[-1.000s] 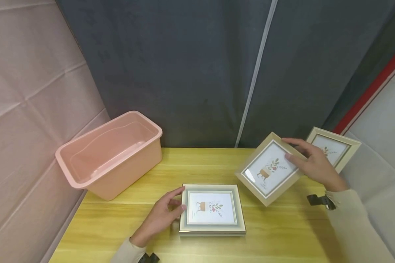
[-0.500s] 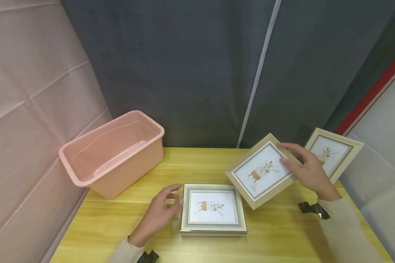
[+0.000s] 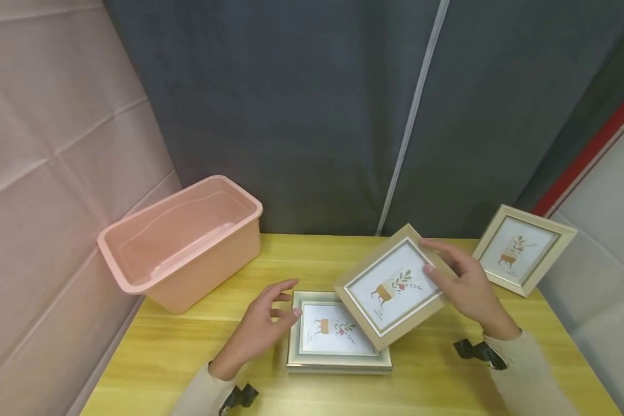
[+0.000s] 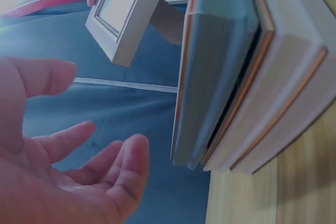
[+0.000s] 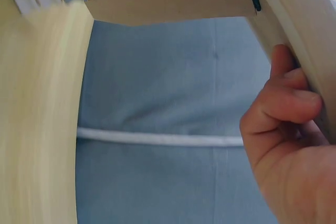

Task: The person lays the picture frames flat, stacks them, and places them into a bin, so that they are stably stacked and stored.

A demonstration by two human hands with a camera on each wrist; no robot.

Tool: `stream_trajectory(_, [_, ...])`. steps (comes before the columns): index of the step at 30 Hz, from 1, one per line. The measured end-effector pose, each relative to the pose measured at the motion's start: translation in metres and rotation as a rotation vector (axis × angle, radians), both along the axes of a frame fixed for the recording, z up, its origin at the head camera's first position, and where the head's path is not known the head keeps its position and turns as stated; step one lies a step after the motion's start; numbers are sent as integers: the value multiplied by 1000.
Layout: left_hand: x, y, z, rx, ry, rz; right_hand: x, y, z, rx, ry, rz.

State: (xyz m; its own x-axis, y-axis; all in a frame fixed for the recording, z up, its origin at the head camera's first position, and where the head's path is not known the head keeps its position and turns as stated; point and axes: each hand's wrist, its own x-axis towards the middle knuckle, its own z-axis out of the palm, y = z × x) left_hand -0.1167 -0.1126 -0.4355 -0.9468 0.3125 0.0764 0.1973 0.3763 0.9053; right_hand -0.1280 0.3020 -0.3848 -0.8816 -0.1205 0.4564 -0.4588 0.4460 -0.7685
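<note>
My right hand (image 3: 465, 286) grips the upper right edge of a beige picture frame (image 3: 390, 289), thumb on its front and the other fingers behind. That frame is tilted in the air, overlapping the right part of a stack of picture frames (image 3: 319, 335) in the head view. From its back a flat stand leg (image 5: 168, 4) sticks out in the right wrist view. My left hand (image 3: 262, 323) holds nothing; its fingers are apart and loosely bent at the stack's left edge. Several frames, a blue-grey one (image 4: 218, 51) uppermost, make up the stack in the left wrist view.
Another beige picture frame (image 3: 520, 251) stands upright at the table's back right. A pink plastic tub (image 3: 218, 263) sits at the back left of the wooden table (image 3: 187, 352). A dark curtain (image 3: 291, 115) hangs behind, with light cloth walls on both sides.
My right hand has carried the beige picture frame left and down, over the stack. My left hand has come off the stack's left edge, fingers lifting. The standing frame is now fully uncovered.
</note>
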Motion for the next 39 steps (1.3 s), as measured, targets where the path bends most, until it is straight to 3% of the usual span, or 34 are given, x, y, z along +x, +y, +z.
stream_trajectory(6, [-12,10,2,43,24,-61,6,-14,-8,-15,32,39])
stream_trajectory(14, [-25,26,13,130,42,-181,16,-25,-6,-76,51,57])
stream_trajectory(26, [-34,41,18,306,23,-401,19,-44,-14,-245,21,287])
stream_trajectory(33, [-35,40,17,384,-84,-535,21,-50,-19,-271,3,288])
stream_trajectory(39, [-37,39,15,376,-88,-550,23,-52,-20,-276,-18,260])
